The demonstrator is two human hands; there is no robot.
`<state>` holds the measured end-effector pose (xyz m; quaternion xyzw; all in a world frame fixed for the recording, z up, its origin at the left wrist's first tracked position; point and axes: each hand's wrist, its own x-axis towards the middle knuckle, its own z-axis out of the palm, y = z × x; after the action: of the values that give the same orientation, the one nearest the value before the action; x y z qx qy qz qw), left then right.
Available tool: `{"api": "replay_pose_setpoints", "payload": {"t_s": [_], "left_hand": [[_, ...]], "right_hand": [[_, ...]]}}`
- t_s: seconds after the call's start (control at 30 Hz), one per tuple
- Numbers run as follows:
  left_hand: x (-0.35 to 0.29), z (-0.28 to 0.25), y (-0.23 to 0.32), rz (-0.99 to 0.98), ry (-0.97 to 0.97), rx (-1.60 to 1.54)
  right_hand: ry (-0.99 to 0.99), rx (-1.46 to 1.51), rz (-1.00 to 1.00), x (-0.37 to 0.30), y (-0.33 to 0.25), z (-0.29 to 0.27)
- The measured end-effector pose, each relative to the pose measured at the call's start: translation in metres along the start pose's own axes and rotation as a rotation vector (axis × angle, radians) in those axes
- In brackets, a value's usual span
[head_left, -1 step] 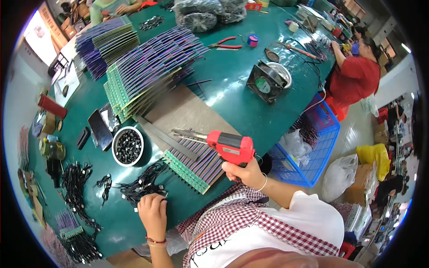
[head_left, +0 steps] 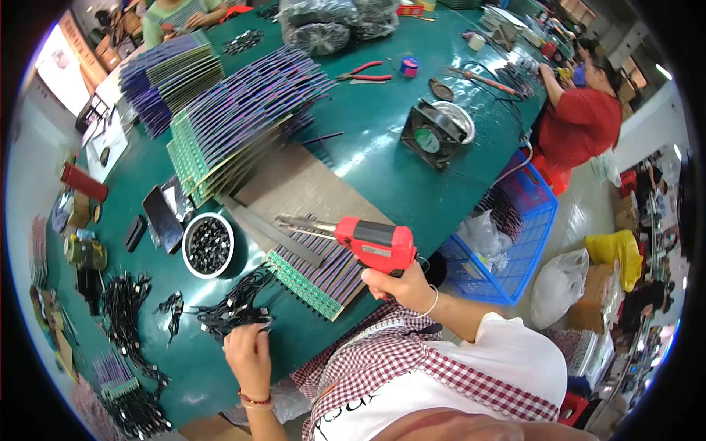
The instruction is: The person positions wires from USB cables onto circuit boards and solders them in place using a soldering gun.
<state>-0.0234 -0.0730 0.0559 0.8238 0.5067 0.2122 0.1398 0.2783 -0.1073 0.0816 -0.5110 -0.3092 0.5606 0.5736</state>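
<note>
1. A right hand [head_left: 401, 285] closes around the handle of a red soldering gun [head_left: 376, 245], forearm bent in from the lower right, the tool's tip over the circuit panel [head_left: 305, 285].
2. A left hand [head_left: 248, 354], fingers curled together, rests beside a bunch of black cables [head_left: 229, 307] left of the panel; whether it pinches one cannot be told.
3. Counted on the green desk [head_left: 371, 140]: one gun; one panel at its near edge; one white bowl [head_left: 209, 275] of black parts, left of the panel; two stacks of boards [head_left: 235, 110], beyond it.
4. One metal bar [head_left: 272, 231] lies across the panel's far part, and the gun hides some of its strips.
5. Beyond the panel, to the right, sit one black fan [head_left: 434, 137] and one pair of red-handled pliers [head_left: 365, 74]; one blue basket [head_left: 535, 246] stands right of the panel, off the desk.
</note>
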Motion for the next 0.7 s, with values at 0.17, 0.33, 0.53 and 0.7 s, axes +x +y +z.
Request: {"api": "replay_pose_setpoints", "payload": {"t_s": [0.17, 0.33, 0.53, 0.7], "left_hand": [[0.024, -0.005, -0.002, -0.074, 0.029, 0.030], [0.023, 0.004, -0.013, 0.162, 0.027, 0.223], [0.031, 0.001, -0.039, -0.288, 0.040, -0.289], [0.038, -0.016, -0.041, -0.085, 0.112, 0.022]], "right_hand": [[-0.042, 0.042, 0.040, -0.005, -0.004, 0.001], [-0.001, -0.034, 0.027, -0.009, -0.008, 0.007], [-0.027, 0.026, -0.009, -0.010, 0.000, 0.002], [-0.002, 0.067, -0.010, -0.013, 0.000, -0.002]]}}
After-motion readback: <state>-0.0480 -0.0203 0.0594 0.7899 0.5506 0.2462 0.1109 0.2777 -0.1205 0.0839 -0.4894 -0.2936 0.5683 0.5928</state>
